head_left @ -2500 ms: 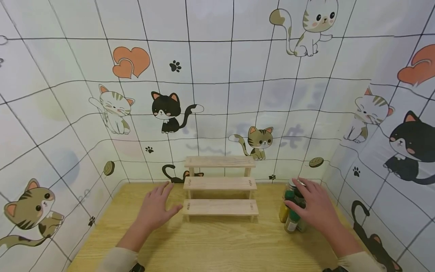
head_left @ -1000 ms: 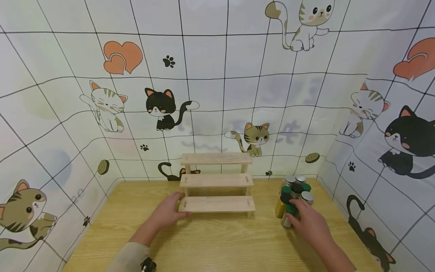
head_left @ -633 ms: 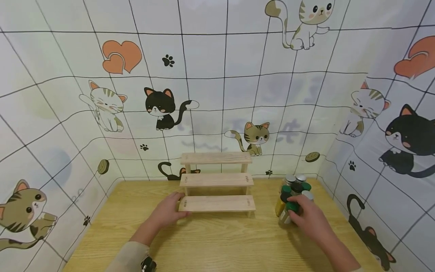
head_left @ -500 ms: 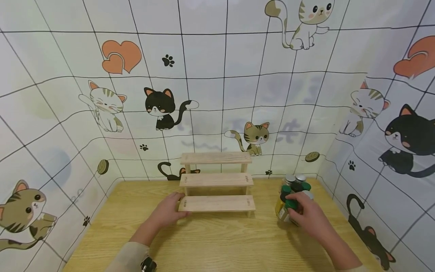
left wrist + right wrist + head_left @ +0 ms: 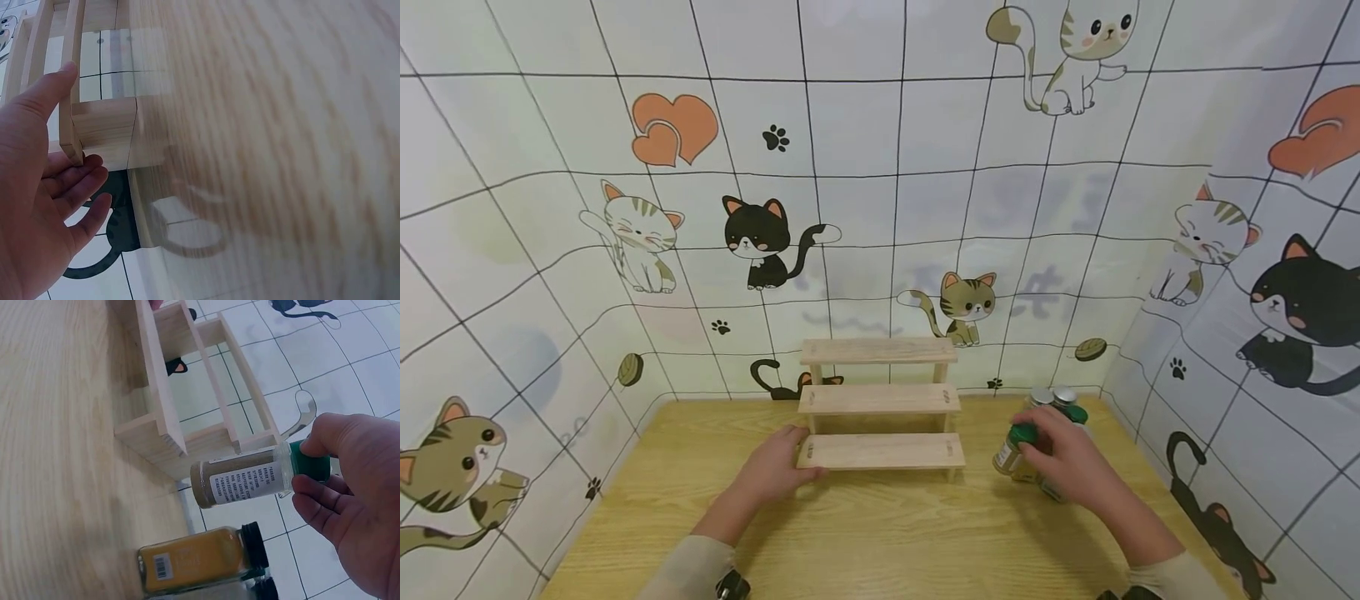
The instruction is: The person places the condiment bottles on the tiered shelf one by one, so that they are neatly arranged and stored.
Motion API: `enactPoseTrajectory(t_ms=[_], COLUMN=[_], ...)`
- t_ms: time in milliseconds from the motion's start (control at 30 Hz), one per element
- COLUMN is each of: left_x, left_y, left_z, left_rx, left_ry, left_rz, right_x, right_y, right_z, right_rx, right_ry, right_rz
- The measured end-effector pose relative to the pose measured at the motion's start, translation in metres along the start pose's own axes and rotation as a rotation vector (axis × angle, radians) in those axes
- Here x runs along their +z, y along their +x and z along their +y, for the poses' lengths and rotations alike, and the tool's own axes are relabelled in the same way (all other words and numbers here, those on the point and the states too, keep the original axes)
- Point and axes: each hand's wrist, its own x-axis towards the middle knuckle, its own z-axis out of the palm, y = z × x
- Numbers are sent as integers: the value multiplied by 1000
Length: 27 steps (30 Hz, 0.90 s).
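Note:
My right hand pinches a glass spice jar by its green cap between thumb and fingers. The jar has a brownish filling and a white printed label; it is tilted and lifted off the table. At the middle back stands a three-step wooden rack, its steps bare. My left hand holds the left end of the lowest step, thumb on the front edge and fingers curled at the end of the board. Just beside the held jar, in the right wrist view, is a black-capped jar of yellow powder.
More spice jars with silver and green caps stand clustered at the right back, partly hidden by my right hand. The wood-grain table meets cat-printed, grid-patterned walls at the back and both sides.
My left hand moved in to the rack's lowest step and stays there. My right hand took the green-capped jar out of the cluster, raised it and moved it left.

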Motion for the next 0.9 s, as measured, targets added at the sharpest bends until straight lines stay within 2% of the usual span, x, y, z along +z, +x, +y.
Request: enactPoseTrajectory(t_ms=[267, 533, 900], left_x=[1, 6, 5], left_y=[0, -1, 0], left_z=[0, -3, -5], left_rx=[-9, -20, -38], left_ry=[-1, 4, -12], left_rz=[17, 23, 15], right_x=[-1, 6, 18], right_y=[27, 59, 107], right_z=[-11, -18, -30], right_rx=[8, -43, -96], right_ry=[52, 72, 112], right_rz=[-39, -32, -37])
